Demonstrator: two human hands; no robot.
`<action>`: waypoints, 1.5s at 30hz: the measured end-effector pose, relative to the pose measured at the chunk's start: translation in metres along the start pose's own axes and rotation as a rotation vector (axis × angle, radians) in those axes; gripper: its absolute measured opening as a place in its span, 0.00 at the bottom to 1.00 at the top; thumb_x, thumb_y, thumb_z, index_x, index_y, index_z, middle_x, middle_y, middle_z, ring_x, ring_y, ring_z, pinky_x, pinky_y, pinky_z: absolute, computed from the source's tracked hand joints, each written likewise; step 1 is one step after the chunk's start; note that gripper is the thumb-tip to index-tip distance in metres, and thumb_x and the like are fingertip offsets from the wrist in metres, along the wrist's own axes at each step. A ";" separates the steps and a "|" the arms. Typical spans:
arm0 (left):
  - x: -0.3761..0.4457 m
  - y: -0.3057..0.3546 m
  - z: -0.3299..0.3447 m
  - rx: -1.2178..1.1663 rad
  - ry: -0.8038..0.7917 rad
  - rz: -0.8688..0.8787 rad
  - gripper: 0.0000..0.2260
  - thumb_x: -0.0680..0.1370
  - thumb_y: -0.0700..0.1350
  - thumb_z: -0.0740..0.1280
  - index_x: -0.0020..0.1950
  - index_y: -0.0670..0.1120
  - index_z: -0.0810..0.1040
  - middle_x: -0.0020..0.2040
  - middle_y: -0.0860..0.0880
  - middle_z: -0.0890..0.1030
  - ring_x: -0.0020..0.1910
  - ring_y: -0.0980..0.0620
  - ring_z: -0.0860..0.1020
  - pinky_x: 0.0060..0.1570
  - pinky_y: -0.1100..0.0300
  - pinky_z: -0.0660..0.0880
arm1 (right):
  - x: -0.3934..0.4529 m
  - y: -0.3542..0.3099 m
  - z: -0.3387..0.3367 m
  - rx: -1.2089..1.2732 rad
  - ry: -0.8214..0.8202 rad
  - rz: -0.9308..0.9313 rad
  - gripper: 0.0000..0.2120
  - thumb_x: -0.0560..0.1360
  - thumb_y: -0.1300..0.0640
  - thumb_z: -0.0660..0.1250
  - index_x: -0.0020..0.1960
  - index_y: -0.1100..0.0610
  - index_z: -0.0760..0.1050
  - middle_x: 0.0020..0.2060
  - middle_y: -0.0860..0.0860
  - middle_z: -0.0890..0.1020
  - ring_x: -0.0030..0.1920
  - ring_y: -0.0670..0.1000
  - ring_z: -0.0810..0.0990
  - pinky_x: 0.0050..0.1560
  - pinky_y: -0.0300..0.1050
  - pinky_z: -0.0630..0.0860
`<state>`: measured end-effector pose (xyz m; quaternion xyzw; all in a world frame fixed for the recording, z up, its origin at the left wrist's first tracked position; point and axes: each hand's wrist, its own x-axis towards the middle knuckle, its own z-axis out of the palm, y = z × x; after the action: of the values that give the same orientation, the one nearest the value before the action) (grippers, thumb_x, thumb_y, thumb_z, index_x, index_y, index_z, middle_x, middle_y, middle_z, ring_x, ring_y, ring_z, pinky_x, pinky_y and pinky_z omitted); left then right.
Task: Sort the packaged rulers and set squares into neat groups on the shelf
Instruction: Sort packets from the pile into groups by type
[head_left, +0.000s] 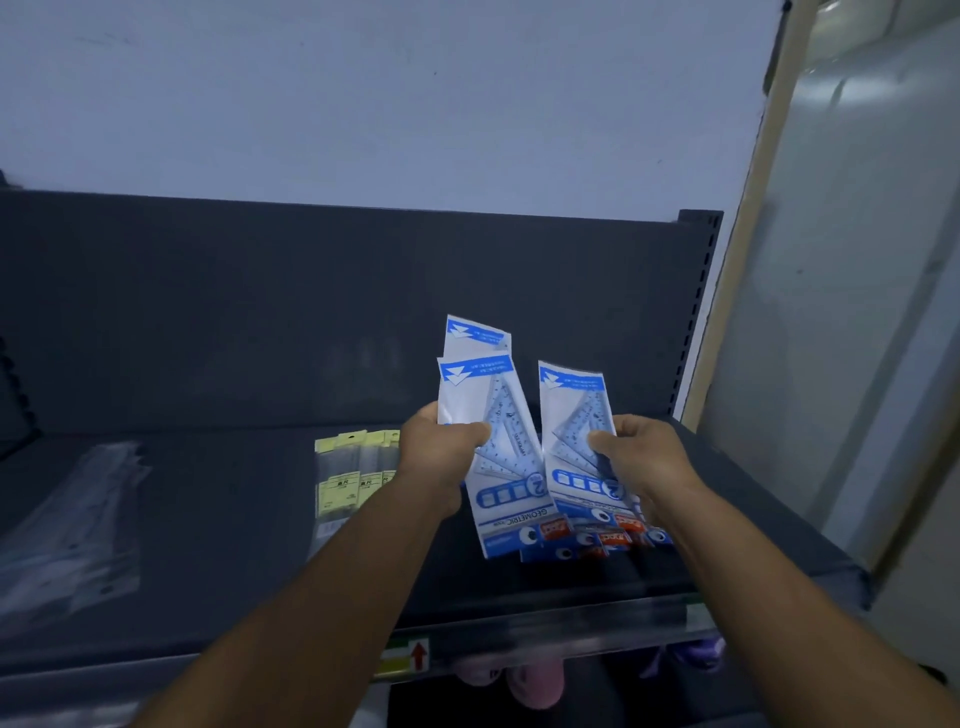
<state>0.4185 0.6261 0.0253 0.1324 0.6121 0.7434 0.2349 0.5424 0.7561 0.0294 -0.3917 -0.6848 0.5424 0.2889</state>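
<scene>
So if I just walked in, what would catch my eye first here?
Probably the blue-and-white set square packs: the left hand holds a fanned bunch and the right hand another, above the dark shelf. Next, the yellow-labelled ruler packs lying left of the hands.

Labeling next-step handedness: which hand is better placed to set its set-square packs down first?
Probably right. The right hand holds its packs directly above the blue stack on the shelf; the left hand is offset.
</scene>
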 end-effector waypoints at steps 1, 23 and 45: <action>0.000 0.000 -0.001 0.008 0.012 0.004 0.13 0.76 0.35 0.69 0.59 0.44 0.76 0.50 0.45 0.81 0.42 0.47 0.81 0.33 0.55 0.77 | 0.001 0.002 -0.001 -0.008 0.004 -0.001 0.06 0.79 0.61 0.63 0.43 0.59 0.75 0.29 0.53 0.77 0.24 0.48 0.74 0.21 0.37 0.67; -0.014 -0.046 0.015 1.145 -0.148 0.047 0.45 0.69 0.58 0.74 0.76 0.42 0.53 0.73 0.41 0.59 0.72 0.42 0.62 0.67 0.50 0.66 | -0.014 0.030 -0.029 -0.960 -0.353 -0.198 0.43 0.71 0.42 0.70 0.77 0.40 0.49 0.78 0.49 0.44 0.78 0.56 0.45 0.75 0.57 0.53; 0.007 -0.071 0.060 1.427 -0.320 0.280 0.40 0.73 0.65 0.65 0.77 0.51 0.52 0.72 0.45 0.62 0.69 0.44 0.63 0.67 0.50 0.65 | 0.033 0.043 -0.039 -1.148 -0.385 -0.223 0.37 0.73 0.45 0.68 0.75 0.38 0.50 0.78 0.44 0.43 0.78 0.56 0.44 0.74 0.61 0.47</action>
<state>0.4549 0.6905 -0.0310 0.4363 0.8818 0.1600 0.0811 0.5667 0.8084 -0.0033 -0.3058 -0.9443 0.1146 -0.0419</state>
